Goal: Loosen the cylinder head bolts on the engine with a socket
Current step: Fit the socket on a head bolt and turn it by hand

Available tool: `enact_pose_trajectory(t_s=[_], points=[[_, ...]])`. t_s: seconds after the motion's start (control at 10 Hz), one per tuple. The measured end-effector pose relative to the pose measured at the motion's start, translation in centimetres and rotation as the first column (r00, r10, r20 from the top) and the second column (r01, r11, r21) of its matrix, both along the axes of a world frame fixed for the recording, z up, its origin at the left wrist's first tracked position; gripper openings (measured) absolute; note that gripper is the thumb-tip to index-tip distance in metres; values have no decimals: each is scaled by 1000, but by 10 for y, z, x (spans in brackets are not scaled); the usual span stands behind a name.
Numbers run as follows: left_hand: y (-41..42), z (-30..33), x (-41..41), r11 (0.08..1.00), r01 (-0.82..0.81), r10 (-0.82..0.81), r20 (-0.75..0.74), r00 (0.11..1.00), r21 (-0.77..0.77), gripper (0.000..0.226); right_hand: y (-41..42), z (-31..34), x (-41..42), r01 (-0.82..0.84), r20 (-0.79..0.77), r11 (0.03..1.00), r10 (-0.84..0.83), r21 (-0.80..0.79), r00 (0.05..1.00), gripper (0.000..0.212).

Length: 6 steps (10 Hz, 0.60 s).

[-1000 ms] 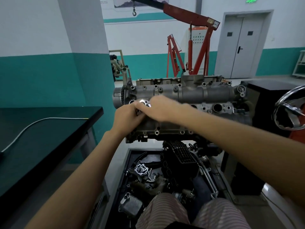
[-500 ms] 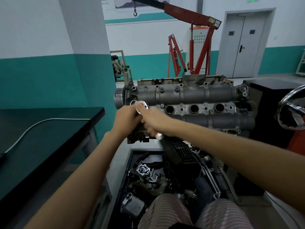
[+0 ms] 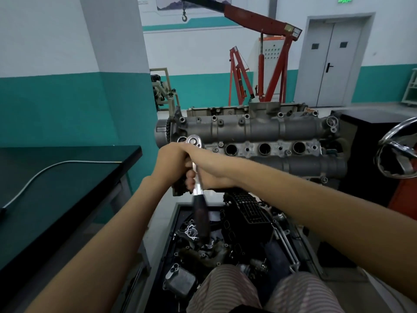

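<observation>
Workshop floor, teal-banded walls; engine (image 3: 259,141) on its stand. At its left end we seat the ratchet (image 3: 198,177), left hand (image 3: 173,161) fingers wrapped below the head, right hand (image 3: 212,170) gripping the shaft. Judged mid-loosening; next, a steady handle swing.

Both hands (image 3: 180,163) grip a ratchet (image 3: 197,175) at the engine (image 3: 259,136).

I see white walls (image 3: 45,30) with a teal lower band, a grey double door (image 3: 334,59), and a black table (image 3: 56,181) at left.
</observation>
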<state>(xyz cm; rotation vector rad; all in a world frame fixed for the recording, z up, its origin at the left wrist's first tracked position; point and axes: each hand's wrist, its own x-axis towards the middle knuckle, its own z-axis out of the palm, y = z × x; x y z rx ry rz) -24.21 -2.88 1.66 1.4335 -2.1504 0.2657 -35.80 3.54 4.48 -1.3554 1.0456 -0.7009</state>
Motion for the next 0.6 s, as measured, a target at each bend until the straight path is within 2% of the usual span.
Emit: enact_pose_trajectory(t_s=[0.1, 0.2, 0.3, 0.4, 0.5, 0.6], points=[[1, -3, 1, 980, 112, -129, -99, 987, -164, 33, -5, 34, -20, -315, -830, 847, -231, -428, 507, 57], [3, -6, -3, 953, 144, -179, -112, 977, -267, 30, -8, 61, -33, -595, -763, 565, -632, -571, 132, 65], [4, -6, -2, 934, 171, -219, -125, 968, -313, 34, -12, 44, -33, -629, -635, 393, -742, -670, 213, 61], [6, -6, -4, 962, 131, -166, -129, 978, -242, 27, -3, 5, -15, -62, -555, 645, -601, -762, 575, 50], [2, -6, -5, 993, -4, -3, -56, 998, -119, 41, 9, 4, 6, 133, -22, 990, -134, -46, 991, 47], [6, -5, -3, 972, 93, -123, -125, 985, -217, 41, 6, 16, -6, -60, -539, 856, -268, -514, 799, 70]])
